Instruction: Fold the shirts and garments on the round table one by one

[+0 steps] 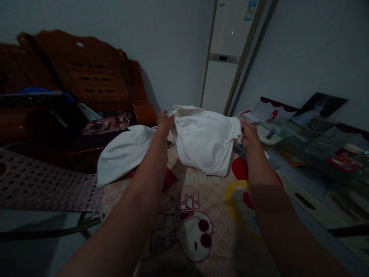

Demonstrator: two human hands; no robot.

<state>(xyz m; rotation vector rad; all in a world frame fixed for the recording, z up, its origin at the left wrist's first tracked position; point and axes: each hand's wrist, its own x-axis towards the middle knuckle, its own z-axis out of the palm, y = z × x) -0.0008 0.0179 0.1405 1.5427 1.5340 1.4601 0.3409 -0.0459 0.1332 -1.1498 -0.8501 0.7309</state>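
A white garment (203, 140), perhaps a shirt, is stretched between my two hands above a patterned cloth (207, 188). At its upper left corner, my left hand (165, 122) pinches the fabric. My right hand (248, 133) grips the opposite side near a short sleeve-like end. The garment's lower edge hangs at or just over the cloth; whether it touches I cannot tell. Beside my left forearm lies another white cloth piece (123, 152), partly hidden by that arm. A dark red item (169, 179) shows next to the same forearm.
To the left stand a carved wooden bench (89, 73) and a woven pink seat (54, 184). A glass-topped cabinet (305, 142) with papers and a photo (318, 105) runs along the right. A tall white appliance (221, 77) stands against the back wall.
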